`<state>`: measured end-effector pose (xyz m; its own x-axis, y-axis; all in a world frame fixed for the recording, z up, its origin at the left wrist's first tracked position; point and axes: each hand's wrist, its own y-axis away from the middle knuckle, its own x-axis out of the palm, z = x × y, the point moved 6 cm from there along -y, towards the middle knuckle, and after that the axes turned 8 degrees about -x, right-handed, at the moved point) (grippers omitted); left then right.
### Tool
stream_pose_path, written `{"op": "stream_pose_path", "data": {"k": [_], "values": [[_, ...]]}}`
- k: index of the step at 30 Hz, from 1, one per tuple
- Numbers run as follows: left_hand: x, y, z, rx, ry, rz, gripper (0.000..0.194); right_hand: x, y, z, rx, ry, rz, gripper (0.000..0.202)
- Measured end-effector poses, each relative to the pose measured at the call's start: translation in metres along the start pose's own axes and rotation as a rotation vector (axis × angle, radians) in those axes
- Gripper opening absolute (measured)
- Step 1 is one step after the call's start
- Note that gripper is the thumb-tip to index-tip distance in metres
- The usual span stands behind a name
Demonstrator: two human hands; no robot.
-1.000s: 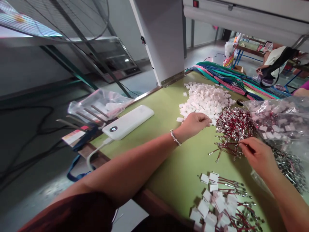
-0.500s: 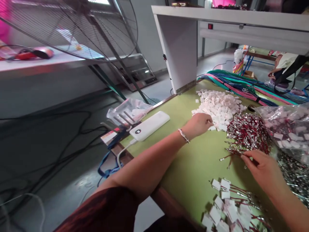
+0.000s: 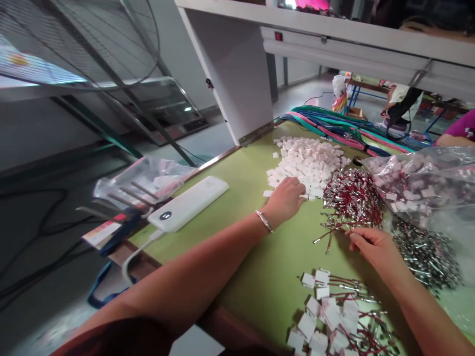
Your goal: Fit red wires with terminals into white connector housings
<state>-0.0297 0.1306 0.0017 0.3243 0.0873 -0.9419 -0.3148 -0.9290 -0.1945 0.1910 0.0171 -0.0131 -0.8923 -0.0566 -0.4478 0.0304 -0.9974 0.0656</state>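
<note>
My left hand (image 3: 286, 199) reaches to the near edge of a pile of small white connectors (image 3: 308, 160), fingers bent down among them; what its fingertips pinch is too small to tell. My right hand (image 3: 371, 244) has thumb and forefinger together on a dark red wire at the near edge of a heap of red wires with metal terminals (image 3: 352, 195). Nearer to me lie white connectors with red wires attached (image 3: 330, 314), grouped on the green tabletop (image 3: 256, 267).
A white power bank (image 3: 189, 203) with a cable lies at left. Bundled coloured wires (image 3: 334, 129) cross the back. At right are a plastic bag of connectors (image 3: 426, 178) and a dark pile of metal terminals (image 3: 426, 254). A person's sleeve (image 3: 462, 126) shows at right.
The view has swung right, so things sit further left. My left hand's fingers have closed down at the edge of the white pile. My right hand stays by the red wires.
</note>
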Motion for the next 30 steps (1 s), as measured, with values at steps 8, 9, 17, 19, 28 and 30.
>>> {"op": "stream_pose_path", "data": {"k": [8,9,17,19,28,30], "values": [[-0.012,0.003,-0.007,0.043,0.08,-0.069,0.011,-0.008,0.003,0.018,-0.184,0.21,-0.158,0.027],[-0.016,0.004,-0.007,0.026,0.157,-0.096,0.011,-0.009,0.005,0.021,-0.244,0.271,-0.176,0.027],[0.001,0.028,-0.035,-0.133,1.005,0.324,0.021,-0.007,0.017,0.038,-0.512,0.418,-0.226,0.021],[0.008,0.035,-0.047,-0.127,1.121,0.447,0.018,-0.007,0.017,0.038,-0.503,0.393,-0.233,0.021],[0.025,0.046,-0.057,-0.211,1.382,0.637,0.016,0.0,0.007,0.009,0.005,-0.31,-0.165,0.034],[0.028,0.046,-0.057,-0.215,1.359,0.652,0.017,0.002,0.006,0.01,0.04,-0.438,-0.173,0.036]]}}
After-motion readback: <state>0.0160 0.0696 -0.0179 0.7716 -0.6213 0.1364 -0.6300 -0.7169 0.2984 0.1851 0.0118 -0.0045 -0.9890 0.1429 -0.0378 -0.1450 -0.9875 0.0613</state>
